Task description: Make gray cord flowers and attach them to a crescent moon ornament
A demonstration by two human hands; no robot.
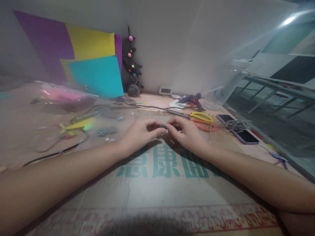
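Note:
Over the middle of the table, my left hand (145,131) and my right hand (183,131) meet at the fingertips. Both pinch a small dark grey piece (163,126) between thumb and forefinger; its exact kind is too small to make out. Left of my left hand lies a little group of similar grey-blue pieces (107,131). Just beyond my right hand rest scissors (201,118) with yellow and orange handles.
A glue gun (193,100) with a red light lies behind the scissors. To the right are two phones (246,136) with a grey cord bundle (237,124). Coloured sheets (98,75) and a dark decorated branch (133,62) stand against the wall. A black cable (54,153) runs at left.

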